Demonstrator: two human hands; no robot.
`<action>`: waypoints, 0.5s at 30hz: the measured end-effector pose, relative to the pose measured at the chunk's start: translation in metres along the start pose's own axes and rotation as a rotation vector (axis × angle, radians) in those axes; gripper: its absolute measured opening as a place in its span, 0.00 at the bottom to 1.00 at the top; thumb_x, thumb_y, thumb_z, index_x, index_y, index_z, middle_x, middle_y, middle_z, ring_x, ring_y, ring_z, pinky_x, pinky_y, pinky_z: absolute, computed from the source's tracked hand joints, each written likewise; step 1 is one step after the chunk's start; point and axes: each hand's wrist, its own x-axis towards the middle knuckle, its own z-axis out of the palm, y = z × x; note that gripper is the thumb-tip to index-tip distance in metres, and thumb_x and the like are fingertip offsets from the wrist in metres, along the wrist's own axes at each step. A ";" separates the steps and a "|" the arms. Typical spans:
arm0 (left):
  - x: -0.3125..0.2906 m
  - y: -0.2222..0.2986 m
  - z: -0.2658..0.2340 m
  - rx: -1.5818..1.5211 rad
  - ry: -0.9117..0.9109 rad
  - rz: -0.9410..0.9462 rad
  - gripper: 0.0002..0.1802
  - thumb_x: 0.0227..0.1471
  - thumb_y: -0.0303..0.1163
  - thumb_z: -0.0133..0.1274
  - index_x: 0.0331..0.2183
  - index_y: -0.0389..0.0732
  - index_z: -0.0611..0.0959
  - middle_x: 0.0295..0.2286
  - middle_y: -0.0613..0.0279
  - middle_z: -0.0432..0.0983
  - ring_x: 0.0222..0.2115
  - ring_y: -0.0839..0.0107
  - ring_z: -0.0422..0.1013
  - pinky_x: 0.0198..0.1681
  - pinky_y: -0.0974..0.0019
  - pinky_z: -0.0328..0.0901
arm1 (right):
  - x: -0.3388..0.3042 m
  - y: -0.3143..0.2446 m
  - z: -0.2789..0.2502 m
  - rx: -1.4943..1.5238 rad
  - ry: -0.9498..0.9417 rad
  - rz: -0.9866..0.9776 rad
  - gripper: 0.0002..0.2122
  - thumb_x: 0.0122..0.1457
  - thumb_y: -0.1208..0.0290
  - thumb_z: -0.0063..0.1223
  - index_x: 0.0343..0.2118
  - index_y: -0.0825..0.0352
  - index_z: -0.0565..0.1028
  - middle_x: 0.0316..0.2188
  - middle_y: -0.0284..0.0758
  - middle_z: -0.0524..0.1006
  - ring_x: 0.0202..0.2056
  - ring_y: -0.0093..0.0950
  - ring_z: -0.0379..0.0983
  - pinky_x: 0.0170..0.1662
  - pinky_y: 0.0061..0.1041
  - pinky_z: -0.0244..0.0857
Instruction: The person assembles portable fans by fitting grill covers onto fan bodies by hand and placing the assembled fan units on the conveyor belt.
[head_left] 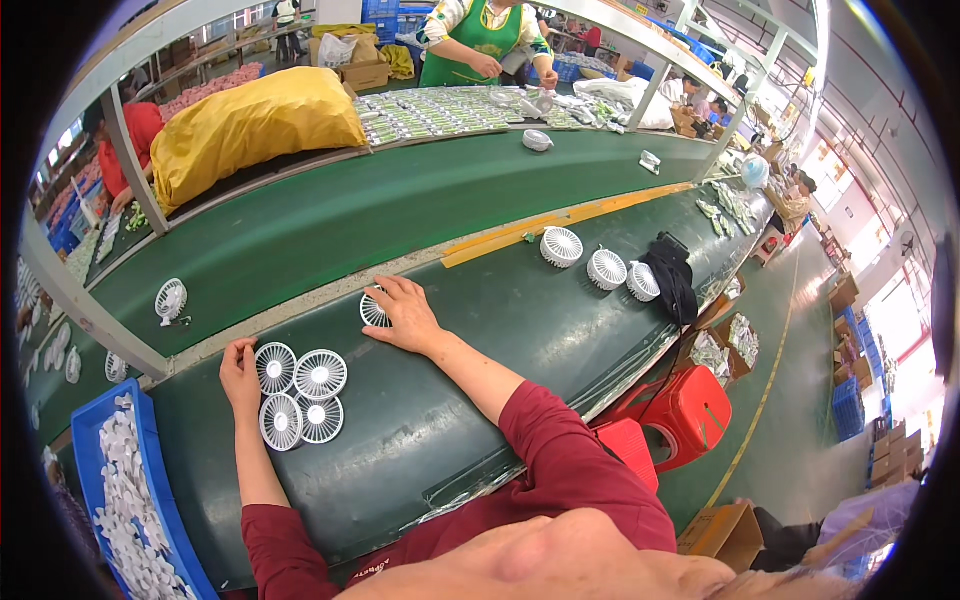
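My right hand (408, 318) reaches forward over the green work surface (420, 430), its fingers spread around a round white fan head (374, 308) that they partly cover. To the left, my left hand (238, 376) is curled with its fingers together, right beside the rim of another white fan head (275, 367). Whatever lies between those fingers, if anything, is hidden. That fan head sits in a tight cluster with three more, including a fan head (321, 374) that overlaps its neighbour (320, 419), and a fan head (281, 422) at the near left.
A blue bin (150, 440) of small white parts stands at the left. Farther right are fan heads (562, 246) and a black cloth item (670, 275). Beyond runs a green conveyor (330, 235) with scattered fans. A red stool (690, 420) stands at the right; a co-worker (485, 45) stands opposite.
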 end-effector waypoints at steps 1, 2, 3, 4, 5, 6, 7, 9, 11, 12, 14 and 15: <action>0.000 -0.002 0.001 -0.011 0.002 -0.002 0.07 0.58 0.24 0.45 0.35 0.34 0.78 0.35 0.59 0.78 0.37 0.74 0.73 0.42 0.72 0.65 | 0.000 0.000 0.000 0.000 -0.001 0.001 0.30 0.46 0.56 0.63 0.53 0.61 0.69 0.57 0.41 0.64 0.59 0.41 0.56 0.61 0.41 0.49; 0.000 -0.004 0.001 -0.023 0.003 -0.004 0.07 0.58 0.24 0.45 0.35 0.34 0.78 0.35 0.59 0.78 0.37 0.74 0.73 0.42 0.72 0.65 | 0.000 0.000 0.000 0.001 -0.001 0.000 0.30 0.46 0.56 0.63 0.53 0.61 0.69 0.57 0.41 0.64 0.59 0.41 0.56 0.61 0.41 0.49; 0.000 -0.004 0.000 -0.023 0.004 -0.005 0.07 0.58 0.24 0.45 0.35 0.34 0.78 0.35 0.59 0.78 0.37 0.74 0.73 0.42 0.72 0.65 | 0.000 -0.001 0.000 0.002 -0.004 0.002 0.30 0.46 0.56 0.63 0.53 0.61 0.69 0.57 0.41 0.64 0.59 0.41 0.56 0.61 0.41 0.49; 0.000 -0.004 0.001 -0.022 0.002 -0.001 0.07 0.58 0.24 0.45 0.35 0.34 0.78 0.35 0.59 0.78 0.37 0.74 0.73 0.42 0.72 0.65 | 0.000 -0.001 -0.001 0.003 -0.007 0.005 0.30 0.46 0.56 0.63 0.53 0.61 0.69 0.57 0.41 0.64 0.59 0.41 0.56 0.61 0.41 0.49; 0.000 -0.004 0.001 -0.021 -0.001 0.002 0.07 0.58 0.24 0.45 0.35 0.34 0.78 0.35 0.59 0.78 0.37 0.74 0.73 0.42 0.72 0.65 | 0.000 -0.001 0.000 0.002 -0.008 0.004 0.30 0.46 0.56 0.63 0.53 0.61 0.69 0.57 0.41 0.64 0.59 0.41 0.56 0.61 0.41 0.49; 0.000 -0.003 0.001 -0.021 0.000 0.002 0.07 0.58 0.24 0.45 0.35 0.34 0.78 0.35 0.59 0.78 0.37 0.74 0.73 0.42 0.72 0.65 | 0.000 -0.001 0.000 0.002 -0.009 0.006 0.30 0.46 0.56 0.63 0.53 0.61 0.69 0.57 0.41 0.64 0.59 0.41 0.56 0.61 0.41 0.49; 0.000 -0.002 0.000 -0.017 -0.003 -0.001 0.07 0.58 0.24 0.45 0.35 0.34 0.78 0.35 0.59 0.78 0.37 0.74 0.73 0.42 0.72 0.65 | 0.000 0.000 0.000 0.000 -0.010 0.008 0.31 0.46 0.56 0.63 0.53 0.61 0.69 0.57 0.40 0.64 0.59 0.41 0.56 0.61 0.41 0.49; 0.000 -0.001 0.001 -0.013 -0.006 -0.003 0.07 0.58 0.23 0.45 0.35 0.34 0.78 0.35 0.59 0.78 0.37 0.74 0.73 0.42 0.72 0.65 | 0.000 0.000 0.001 -0.001 0.006 0.001 0.31 0.45 0.56 0.64 0.53 0.62 0.70 0.56 0.41 0.65 0.59 0.41 0.56 0.60 0.41 0.49; 0.000 -0.001 0.001 -0.005 -0.004 0.000 0.07 0.58 0.23 0.45 0.35 0.34 0.78 0.35 0.60 0.78 0.36 0.74 0.73 0.41 0.72 0.65 | 0.000 0.001 0.002 -0.002 0.021 -0.007 0.31 0.44 0.57 0.65 0.52 0.63 0.70 0.55 0.41 0.65 0.58 0.42 0.56 0.60 0.41 0.50; 0.000 -0.002 0.000 -0.006 -0.004 0.001 0.07 0.58 0.23 0.45 0.35 0.34 0.78 0.35 0.60 0.78 0.36 0.74 0.73 0.41 0.72 0.65 | 0.000 0.001 0.003 -0.004 0.026 -0.011 0.31 0.44 0.56 0.65 0.52 0.63 0.70 0.55 0.41 0.65 0.58 0.42 0.56 0.60 0.41 0.50; 0.000 -0.005 -0.001 0.007 -0.008 -0.008 0.07 0.58 0.24 0.45 0.35 0.34 0.78 0.34 0.60 0.78 0.36 0.75 0.72 0.41 0.73 0.65 | 0.000 0.000 0.003 -0.005 0.029 -0.016 0.31 0.44 0.56 0.65 0.52 0.63 0.70 0.55 0.42 0.65 0.58 0.42 0.56 0.60 0.41 0.50; 0.000 -0.005 -0.002 0.007 -0.008 -0.008 0.07 0.58 0.24 0.45 0.35 0.34 0.78 0.34 0.60 0.78 0.36 0.75 0.72 0.41 0.73 0.65 | 0.001 -0.001 0.003 -0.003 0.007 -0.003 0.31 0.45 0.56 0.64 0.53 0.62 0.69 0.56 0.41 0.64 0.59 0.41 0.56 0.60 0.41 0.49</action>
